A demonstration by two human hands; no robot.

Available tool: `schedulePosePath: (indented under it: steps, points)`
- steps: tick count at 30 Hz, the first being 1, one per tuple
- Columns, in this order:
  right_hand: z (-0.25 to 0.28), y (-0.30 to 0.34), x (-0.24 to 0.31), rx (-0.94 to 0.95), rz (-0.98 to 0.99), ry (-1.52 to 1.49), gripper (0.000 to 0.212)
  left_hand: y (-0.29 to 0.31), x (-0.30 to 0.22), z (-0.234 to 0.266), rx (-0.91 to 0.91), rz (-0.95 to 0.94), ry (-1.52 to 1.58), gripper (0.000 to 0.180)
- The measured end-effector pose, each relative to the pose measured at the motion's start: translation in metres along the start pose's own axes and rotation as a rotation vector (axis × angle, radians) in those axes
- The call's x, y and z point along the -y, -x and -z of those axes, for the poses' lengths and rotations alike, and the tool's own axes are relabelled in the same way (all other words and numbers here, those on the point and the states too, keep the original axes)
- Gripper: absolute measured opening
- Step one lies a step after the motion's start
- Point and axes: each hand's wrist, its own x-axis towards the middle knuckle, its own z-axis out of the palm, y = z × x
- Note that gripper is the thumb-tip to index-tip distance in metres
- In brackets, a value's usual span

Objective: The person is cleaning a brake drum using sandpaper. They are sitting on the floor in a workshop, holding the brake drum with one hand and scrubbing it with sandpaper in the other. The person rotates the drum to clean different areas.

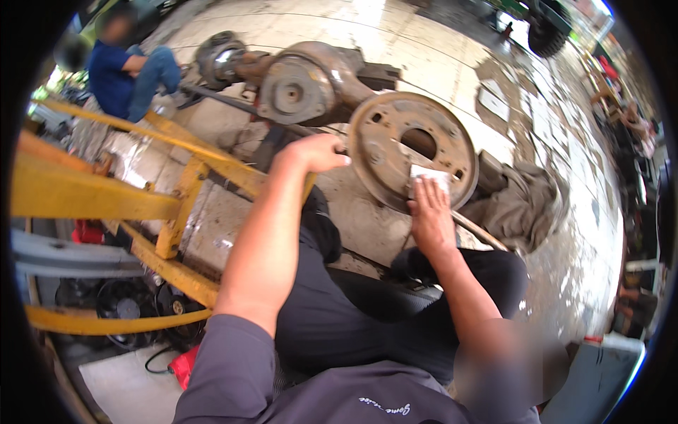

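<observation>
A round, rusty brown brake backing plate [385, 145] with a large centre hole stands in front of me, tilted, at the end of an axle. My right hand [432, 212] presses a small white sheet [430, 173] against the plate's lower right face, fingers stretched over it. Whether the sheet is paper or cloth, I cannot make out. At the plate's left rim is my left hand [319, 153], its fingers bent and its thumb tip by the edge; it seems to grip the rim. Behind the plate runs the rusty axle housing [318, 60] with its round differential bulge [289, 94].
A yellow metal frame [92, 187] stands close on my left. To the right of the plate lies a crumpled grey-brown cloth [526, 205]. A person in a dark blue shirt [109, 78] sits at the far left. Flattened sheets [494, 99] lie on the floor at the right.
</observation>
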Motion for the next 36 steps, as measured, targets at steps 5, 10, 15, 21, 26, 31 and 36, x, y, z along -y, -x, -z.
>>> schedulePosePath:
  steps: [5,10,15,21,26,31,36]
  points:
    - [-0.001,0.010,0.012,0.003,0.014,-0.016,0.049,0.009,-0.011,0.004,0.026,0.056,-0.042,0.054]
    - [0.003,0.001,0.010,0.020,-0.040,0.007,0.049,0.013,-0.013,0.004,0.025,0.098,-0.012,0.057]
    - [0.004,-0.012,0.008,0.041,0.003,-0.006,0.050,0.013,-0.015,0.008,0.038,0.133,-0.007,0.056]
    - [0.007,-0.001,0.008,0.049,0.034,-0.009,0.048,0.015,-0.016,0.005,-0.017,0.101,-0.025,0.056]
    - [0.005,-0.003,0.009,0.070,0.003,0.009,0.048,0.019,-0.027,0.008,0.038,0.121,-0.035,0.058]
    - [0.011,-0.010,0.012,0.072,0.033,-0.023,0.048,0.008,-0.008,0.007,0.019,0.097,-0.012,0.056]
    - [0.005,0.004,0.003,0.049,0.037,-0.042,0.049,0.004,-0.017,0.001,0.031,0.065,-0.058,0.053]
